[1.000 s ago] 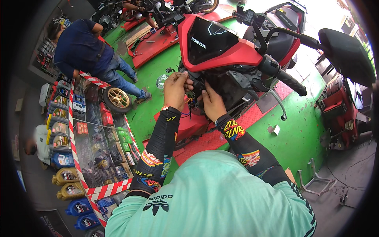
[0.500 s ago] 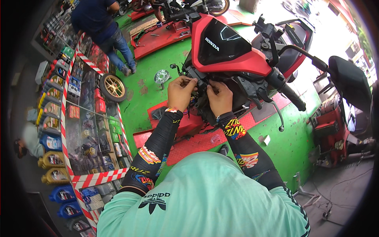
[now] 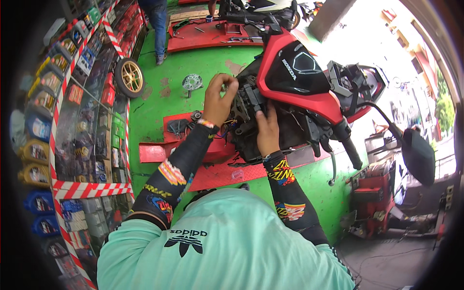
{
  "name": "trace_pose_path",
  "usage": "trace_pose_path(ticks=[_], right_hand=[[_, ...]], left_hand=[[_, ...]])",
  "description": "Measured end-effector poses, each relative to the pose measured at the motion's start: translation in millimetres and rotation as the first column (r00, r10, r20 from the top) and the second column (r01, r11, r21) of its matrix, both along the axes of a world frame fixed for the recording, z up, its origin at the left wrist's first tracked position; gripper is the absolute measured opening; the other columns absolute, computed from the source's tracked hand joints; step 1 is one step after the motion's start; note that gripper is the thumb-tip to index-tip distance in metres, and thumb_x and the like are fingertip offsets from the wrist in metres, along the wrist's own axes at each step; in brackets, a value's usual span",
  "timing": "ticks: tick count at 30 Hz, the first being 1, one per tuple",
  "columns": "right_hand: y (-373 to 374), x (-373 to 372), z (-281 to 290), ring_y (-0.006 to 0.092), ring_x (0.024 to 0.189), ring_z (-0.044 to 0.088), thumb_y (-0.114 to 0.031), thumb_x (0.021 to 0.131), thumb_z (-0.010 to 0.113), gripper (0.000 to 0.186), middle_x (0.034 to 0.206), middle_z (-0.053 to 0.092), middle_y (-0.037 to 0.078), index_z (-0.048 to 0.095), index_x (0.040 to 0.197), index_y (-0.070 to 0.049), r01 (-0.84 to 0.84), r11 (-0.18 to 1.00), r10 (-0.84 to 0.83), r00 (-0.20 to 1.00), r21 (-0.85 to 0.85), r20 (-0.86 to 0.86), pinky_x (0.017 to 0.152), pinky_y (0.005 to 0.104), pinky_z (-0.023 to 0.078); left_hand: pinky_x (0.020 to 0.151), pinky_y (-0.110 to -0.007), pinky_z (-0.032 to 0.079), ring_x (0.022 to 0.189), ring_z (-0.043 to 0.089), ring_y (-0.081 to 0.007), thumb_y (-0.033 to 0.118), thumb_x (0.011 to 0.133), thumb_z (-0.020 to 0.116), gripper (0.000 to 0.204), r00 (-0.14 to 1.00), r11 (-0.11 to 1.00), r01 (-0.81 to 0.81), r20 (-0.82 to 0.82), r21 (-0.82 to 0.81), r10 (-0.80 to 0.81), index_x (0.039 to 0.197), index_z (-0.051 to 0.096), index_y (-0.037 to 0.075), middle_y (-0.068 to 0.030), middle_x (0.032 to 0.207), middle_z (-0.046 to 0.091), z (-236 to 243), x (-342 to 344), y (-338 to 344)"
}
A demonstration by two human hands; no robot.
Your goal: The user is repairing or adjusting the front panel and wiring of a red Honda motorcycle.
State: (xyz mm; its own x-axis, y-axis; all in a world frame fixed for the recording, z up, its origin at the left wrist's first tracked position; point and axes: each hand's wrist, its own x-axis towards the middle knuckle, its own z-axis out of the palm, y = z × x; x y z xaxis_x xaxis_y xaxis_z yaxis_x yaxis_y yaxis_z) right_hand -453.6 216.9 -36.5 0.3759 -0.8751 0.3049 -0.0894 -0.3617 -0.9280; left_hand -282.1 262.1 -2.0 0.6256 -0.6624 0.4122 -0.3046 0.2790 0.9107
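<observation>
Green painted floor (image 3: 208,63) fills the shop, with red ramp plates laid on it. One red scooter (image 3: 309,92) stands on the nearest red ramp (image 3: 212,169), its front cover off and black inner parts and wiring exposed. A second machine at the top edge is cut off by the frame; only its dark underside and a wheel show.

Glass display counter (image 3: 92,135), edged in red-and-white striped tape, runs down the left side. Inside it: rows of small boxed parts in red, green and black, too small to count. Along its outer side stand oil bottles, yellow and blue, bent by the lens and partly lost in the dark rim.

One gold-spoked wheel (image 3: 131,77) leans against the counter. One silver disc (image 3: 192,82) lies flat on the floor near it.

Another person's legs (image 3: 157,19) stand at the top; everything above them is cut off.

Left hand (image 3: 218,99) is curled, fingertips pinched on something small at the scooter's exposed front frame; what it pinches is too small to make out. Right hand (image 3: 267,130) lies lower, fingers bent up into the black headlight bracket (image 3: 251,99); whether it grips is hidden by the fingers themselves. Both hands sit just beside each other, under the red nose panel.
</observation>
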Motion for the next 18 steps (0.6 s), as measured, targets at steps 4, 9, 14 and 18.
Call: trace_pose_path(ticks=[4, 9, 14, 18], right_hand=[[-13.9, 6.9, 9.8, 0.0268, 0.129, 0.052, -0.026, 0.1, 0.058, 0.05, 0.139, 0.057, 0.018, 0.054, 0.137, 0.008, -0.114, 0.946, 0.017, 0.952, 0.302, 0.306, 0.111, 0.0348, 0.035], [-22.6, 25.5, 10.7, 0.0212, 0.12, 0.055, -0.021, 0.096, 0.066, 0.045, 0.131, 0.063, 0.012, 0.06, 0.129, 0.008, -0.046, 0.896, -0.123, 0.93, 0.441, 0.347, 0.107, 0.034, 0.038], [-22.1, 31.0, 5.7, 0.0194, 0.116, 0.056, -0.019, 0.092, 0.071, 0.047, 0.129, 0.063, 0.011, 0.061, 0.128, 0.01, -0.005, 0.866, -0.223, 0.891, 0.5, 0.396, 0.104, 0.034, 0.039], [-25.9, 28.2, 2.1, 0.0197, 0.117, 0.057, -0.019, 0.092, 0.071, 0.046, 0.13, 0.063, 0.011, 0.061, 0.127, 0.009, -0.033, 0.852, -0.209, 0.893, 0.522, 0.399, 0.104, 0.0345, 0.04]], left_hand=[[0.086, -0.036, 0.047, 0.097, 0.063, -0.0269, 0.035, 0.091, 0.068, 0.035, 0.922, 0.991, -0.033, 0.386, 0.127, -0.019, 0.099, 0.071, 0.001, -0.0115, 0.094, 0.071, 24.6, 30.3, -28.3], [0.09, -0.038, 0.05, 0.1, 0.067, -0.0301, 0.033, 0.089, 0.068, 0.038, 0.853, 0.904, 0.022, 0.464, 0.427, -0.24, 0.11, 0.072, 0.002, -0.0174, 0.102, 0.073, 32.1, 54.2, -60.8], [0.087, -0.037, 0.054, 0.094, 0.072, -0.026, 0.035, 0.092, 0.062, 0.044, 0.738, 0.73, 0.397, 0.28, 0.556, -0.615, 0.121, 0.071, 0.003, -0.0133, 0.108, 0.075, 13.2, 55.4, -73.5], [0.088, -0.035, 0.054, 0.097, 0.071, -0.0229, 0.037, 0.092, 0.063, 0.045, 0.697, 0.644, 0.459, 0.202, 0.611, -0.688, 0.121, 0.071, 0.004, -0.0121, 0.108, 0.076, 7.1, 54.6, -81.5]])
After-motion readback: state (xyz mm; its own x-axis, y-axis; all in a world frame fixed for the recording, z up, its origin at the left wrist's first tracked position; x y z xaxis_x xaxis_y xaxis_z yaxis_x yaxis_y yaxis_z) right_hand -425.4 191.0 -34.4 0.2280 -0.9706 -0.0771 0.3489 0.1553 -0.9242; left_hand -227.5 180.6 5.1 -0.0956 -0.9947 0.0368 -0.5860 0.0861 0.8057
